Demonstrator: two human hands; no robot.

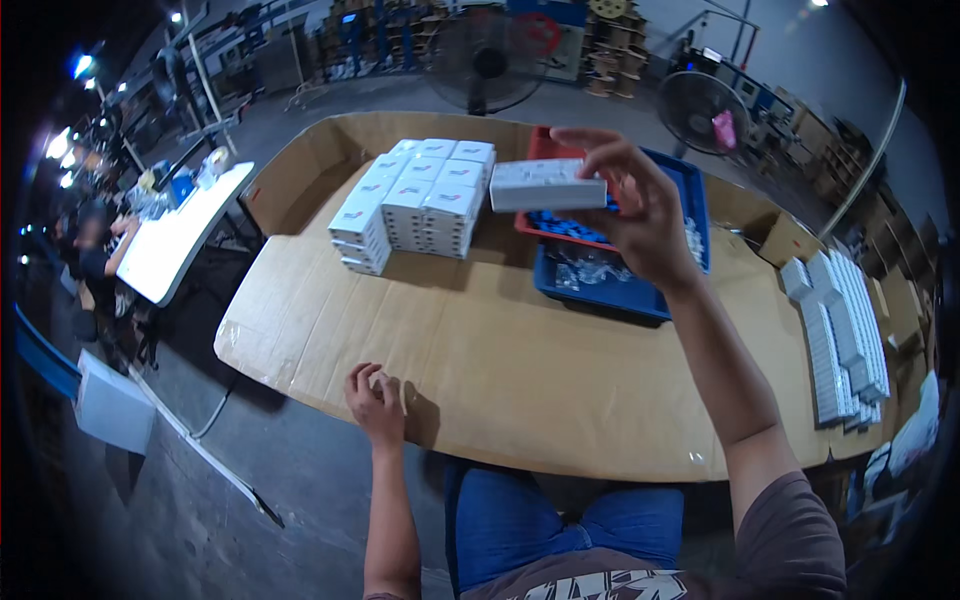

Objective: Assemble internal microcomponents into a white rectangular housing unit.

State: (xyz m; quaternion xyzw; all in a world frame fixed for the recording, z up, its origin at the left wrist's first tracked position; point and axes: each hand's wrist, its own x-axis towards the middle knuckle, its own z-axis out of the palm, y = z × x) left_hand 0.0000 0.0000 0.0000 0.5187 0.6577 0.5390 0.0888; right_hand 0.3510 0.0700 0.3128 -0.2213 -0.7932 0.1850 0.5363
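Note:
My right hand (pixel 645 210) grips a flat white carton (pixel 548 190) by its right end, thumb below and fingers above, raised over the table. Left of it, stacks of small white cartons (pixel 430 190) stand on the cardboard-covered tabletop (pixel 500 380). Behind and below the raised hand are a red bin (pixel 532 222) with blue pieces (pixel 572 228) in it and a larger blue tray (pixel 600 300) holding clear plastic pieces (pixel 590 272). At the table's near edge my left hand (pixel 377 400) hovers or rests with loosely curled, parted fingers and nothing visible in them.
Rows of white cartons (pixel 840 340) line the table's right side. Upright cardboard walls (pixel 300 170) edge the back. Two fans (pixel 487 62) stand beyond. To the left, a person (pixel 95 250) sits at a white table (pixel 185 235). A white box (pixel 112 402) is at lower left.

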